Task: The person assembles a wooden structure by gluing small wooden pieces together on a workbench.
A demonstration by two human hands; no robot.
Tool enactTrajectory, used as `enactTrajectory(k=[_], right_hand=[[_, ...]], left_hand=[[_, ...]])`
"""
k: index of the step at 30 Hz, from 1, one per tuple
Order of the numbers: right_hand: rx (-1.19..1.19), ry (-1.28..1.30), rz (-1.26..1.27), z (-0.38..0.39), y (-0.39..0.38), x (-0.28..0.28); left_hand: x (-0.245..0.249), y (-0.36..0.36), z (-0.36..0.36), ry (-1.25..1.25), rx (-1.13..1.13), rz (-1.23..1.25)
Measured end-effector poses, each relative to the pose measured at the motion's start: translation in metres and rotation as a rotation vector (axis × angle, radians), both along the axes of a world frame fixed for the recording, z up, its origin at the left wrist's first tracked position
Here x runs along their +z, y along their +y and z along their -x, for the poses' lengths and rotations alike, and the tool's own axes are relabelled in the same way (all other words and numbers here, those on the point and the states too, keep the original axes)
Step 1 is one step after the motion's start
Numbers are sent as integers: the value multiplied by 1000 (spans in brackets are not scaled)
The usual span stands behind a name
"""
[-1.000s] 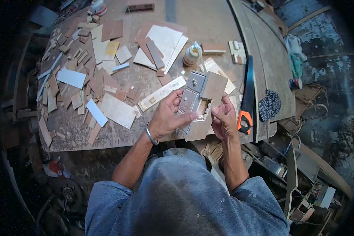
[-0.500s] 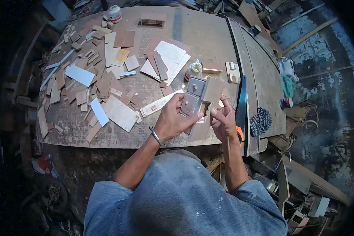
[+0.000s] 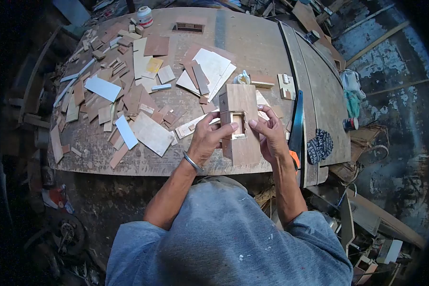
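Between my two hands is a small wooden box (image 3: 243,98), a miniature cabinet, held above the near side of the table. A rectangular recess is cut into the side facing me. My left hand (image 3: 209,139) grips its left edge, the thumb lying at the recess. Closed on the right edge, my right hand (image 3: 271,132) has its thumb near the recess too. The fingers behind the box are partly hidden. Just beyond the box a glue jar (image 3: 242,77) is partly covered by it. A long pale wooden strip (image 3: 188,126) lies beside my left hand.
Wood offcuts (image 3: 110,121) cover the left of the worktable (image 3: 252,38). White sheets (image 3: 213,66) lie mid-table. A handsaw (image 3: 297,121) with an orange handle rests right of my right hand, beside a dark printed round pad (image 3: 320,146). A white jar (image 3: 145,16) stands at the back.
The box has turned in my hands: its front with small knobbed drawers has swung out of sight, and the recessed side now faces up toward me. Both hands still hold it.
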State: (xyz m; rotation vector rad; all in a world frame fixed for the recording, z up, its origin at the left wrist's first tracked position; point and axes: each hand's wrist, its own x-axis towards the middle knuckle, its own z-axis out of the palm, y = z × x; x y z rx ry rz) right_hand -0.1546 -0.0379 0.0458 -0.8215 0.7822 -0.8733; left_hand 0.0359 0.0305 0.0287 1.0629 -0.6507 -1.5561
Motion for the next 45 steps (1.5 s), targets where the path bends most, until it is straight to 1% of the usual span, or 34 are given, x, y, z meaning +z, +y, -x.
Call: enactTrajectory(k=[2, 5, 8, 10, 11, 12, 14, 15, 16, 17, 18, 19, 22, 26, 29, 33, 35, 36, 38, 40, 42, 43, 44, 45], right_hand=[[0, 48, 12, -2, 1, 6], [-18, 208, 145, -1, 0, 7], [10, 273, 128, 4, 2, 25], [54, 330, 330, 10, 7, 30], [79, 356, 433, 12, 9, 31], [117, 339, 400, 16, 9, 30], [61, 437, 636, 19, -1, 15], [31, 487, 757, 15, -5, 22], [16, 669, 903, 15, -8, 35], [-11, 744, 1043, 16, -11, 49], [11, 726, 1176, 14, -19, 58], [33, 709, 1308, 13, -27, 67], [180, 791, 1440, 5, -30, 94], [334, 768, 1439, -1, -37, 97], [277, 714, 1350, -2, -40, 90], [67, 680, 1031, 1, -53, 69], [-45, 504, 777, 5, -62, 43], [-63, 475, 737, 9, -67, 30], [-106, 413, 660, 17, -75, 10], [-144, 344, 589, 17, -74, 7], [-156, 289, 530, 20, -75, 4], [-161, 264, 540, 19, -74, 5], [-165, 239, 547, 18, -75, 6], [-162, 215, 553, 17, -77, 6]], left_hand=[[-3, 2, 4, 90, 9, -26], [-19, 1, 7, 225, 8, -41], [-22, 2, 3, 276, -35, -53], [-25, 1, -1, 269, -37, -51], [-25, 1, -1, 232, 3, -60], [-24, 0, 1, 196, 45, -64], [-18, -3, 0, 84, 95, -77], [-18, -5, 0, -31, 124, 2], [-20, -8, 2, -145, 151, 83], [-20, -11, 3, -259, 178, 164], [-17, -12, 4, -212, 193, 224], [-14, -12, 4, -246, 185, 249], [-4, -8, 3, -343, 175, 312], [4, -2, 4, -526, 253, 373], [7, -1, 5, -660, 307, 296], [11, -18, 3, -889, 391, 204], [26, -33, 0, -1003, 417, 177], [30, -42, -2, -1036, 402, 173], [36, -59, -11, -1128, 319, 241], [43, -74, -18, -1244, 262, 332], [56, -81, -22, -1359, 184, 327], [64, -84, -24, -1416, 141, 323], [69, -90, -29, -1383, 67, 347], [69, -100, -29, -1403, 0, 354]])
